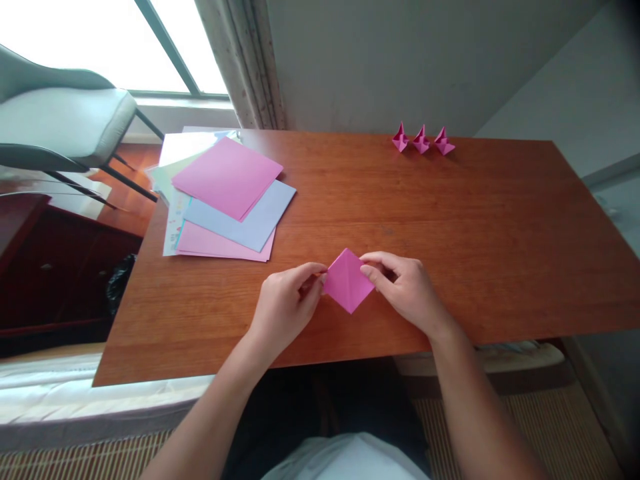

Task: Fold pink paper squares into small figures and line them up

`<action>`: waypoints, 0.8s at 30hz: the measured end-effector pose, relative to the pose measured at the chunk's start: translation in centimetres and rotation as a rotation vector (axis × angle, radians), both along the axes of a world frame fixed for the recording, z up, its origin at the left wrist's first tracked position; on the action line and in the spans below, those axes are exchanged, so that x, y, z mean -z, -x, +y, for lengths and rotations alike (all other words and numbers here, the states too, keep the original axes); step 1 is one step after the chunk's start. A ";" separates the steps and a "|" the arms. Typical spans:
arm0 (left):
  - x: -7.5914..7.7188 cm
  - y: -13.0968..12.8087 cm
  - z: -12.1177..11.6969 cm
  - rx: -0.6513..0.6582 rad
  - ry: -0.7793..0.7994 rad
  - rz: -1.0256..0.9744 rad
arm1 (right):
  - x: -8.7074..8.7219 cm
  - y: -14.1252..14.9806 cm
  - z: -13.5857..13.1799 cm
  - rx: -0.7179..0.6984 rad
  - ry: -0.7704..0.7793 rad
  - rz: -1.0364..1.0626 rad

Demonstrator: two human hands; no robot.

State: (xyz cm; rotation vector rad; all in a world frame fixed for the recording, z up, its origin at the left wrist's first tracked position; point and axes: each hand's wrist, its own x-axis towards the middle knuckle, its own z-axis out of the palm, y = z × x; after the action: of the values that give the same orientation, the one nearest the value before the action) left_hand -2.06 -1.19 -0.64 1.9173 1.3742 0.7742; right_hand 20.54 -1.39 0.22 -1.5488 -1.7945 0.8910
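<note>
A pink folded paper (349,283) is held up in a diamond shape over the near part of the table, with a crease running down its middle. My left hand (293,298) pinches its left corner between thumb and fingers. At the right corner, the thumb and forefinger of my right hand (406,288) close on the paper's upper edge. Its top and bottom points show free of both hands. Whether the paper touches the tabletop I cannot tell.
Three pink origami figures (421,140) stand in a row along the far edge of the wooden table (490,247). On the left lie pink sheets (230,177), a light blue sheet (250,213) and plastic packaging (173,220). A grey chair (65,120) stands beyond, by the window.
</note>
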 end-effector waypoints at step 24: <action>0.8 1.8 -0.5 0.452 -0.500 0.416 | 0.8 -1.5 -2.3 -0.421 -0.441 -0.340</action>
State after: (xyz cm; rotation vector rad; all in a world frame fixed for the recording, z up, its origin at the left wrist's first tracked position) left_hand -3.82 -1.70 -1.44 2.7764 0.9455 0.5407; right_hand 21.99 -3.66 -0.61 -1.1030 -2.4209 0.3694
